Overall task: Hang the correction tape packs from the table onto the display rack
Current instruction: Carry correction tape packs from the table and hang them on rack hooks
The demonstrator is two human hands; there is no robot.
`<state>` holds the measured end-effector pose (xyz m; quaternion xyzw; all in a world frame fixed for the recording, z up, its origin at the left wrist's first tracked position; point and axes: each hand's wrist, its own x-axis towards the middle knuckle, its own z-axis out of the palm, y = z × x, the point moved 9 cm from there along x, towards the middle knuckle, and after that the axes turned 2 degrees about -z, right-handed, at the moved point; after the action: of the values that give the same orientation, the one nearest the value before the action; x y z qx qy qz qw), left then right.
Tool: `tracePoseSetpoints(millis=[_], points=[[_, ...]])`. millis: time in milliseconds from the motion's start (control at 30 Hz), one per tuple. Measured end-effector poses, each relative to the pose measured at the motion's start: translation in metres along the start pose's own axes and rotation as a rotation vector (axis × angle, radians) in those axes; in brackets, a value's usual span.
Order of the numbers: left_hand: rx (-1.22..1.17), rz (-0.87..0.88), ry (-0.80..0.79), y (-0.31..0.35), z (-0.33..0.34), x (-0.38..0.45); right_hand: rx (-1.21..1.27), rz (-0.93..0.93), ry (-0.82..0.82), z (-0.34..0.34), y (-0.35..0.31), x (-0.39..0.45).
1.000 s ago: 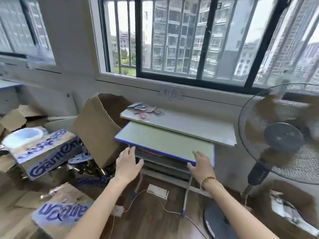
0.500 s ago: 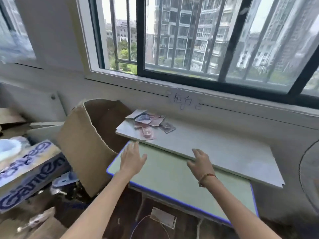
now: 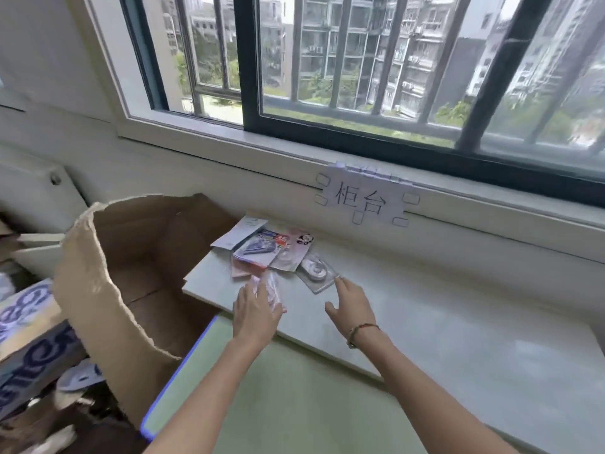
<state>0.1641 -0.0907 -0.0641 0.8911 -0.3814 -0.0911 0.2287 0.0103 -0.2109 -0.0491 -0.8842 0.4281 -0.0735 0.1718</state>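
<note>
Several correction tape packs (image 3: 265, 250) lie in a loose pile at the left end of a pale slab table (image 3: 425, 309) under the window. A pink pack (image 3: 271, 286) lies nearest; the fingers of my left hand (image 3: 257, 311) rest flat on it. A clear pack (image 3: 317, 271) lies to its right, and my right hand (image 3: 352, 303) reaches toward it with straight fingers, fingertip at its corner. No display rack is in view.
A torn open cardboard box (image 3: 108, 276) stands left of the table. A green desk with a blue edge (image 3: 294, 404) sits below the slab. Printed cartons (image 3: 29, 342) lie at far left. A paper sign (image 3: 365, 201) is taped under the window sill.
Both hands moved forward from the green desk edge up to the pack pile. The view came closer to the window and the fan left the frame.
</note>
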Motion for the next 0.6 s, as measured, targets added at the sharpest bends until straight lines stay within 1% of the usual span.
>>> tracePoseSetpoints(millis=[167, 333, 433, 600], points=[[0.0, -0.046, 0.025, 0.006, 0.022, 0.042, 0.032, 0.0, 0.019, 0.011, 0.005, 0.058], [0.032, -0.103, 0.113, -0.001, 0.029, 0.06, 0.038, -0.012, 0.048, 0.023, 0.009, 0.089], [0.058, -0.131, 0.141, -0.002, 0.033, 0.067, 0.064, -0.037, 0.03, 0.032, 0.009, 0.104], [0.122, -0.174, 0.125, -0.009, 0.04, 0.072, 0.039, -0.066, -0.035, 0.055, 0.002, 0.118]])
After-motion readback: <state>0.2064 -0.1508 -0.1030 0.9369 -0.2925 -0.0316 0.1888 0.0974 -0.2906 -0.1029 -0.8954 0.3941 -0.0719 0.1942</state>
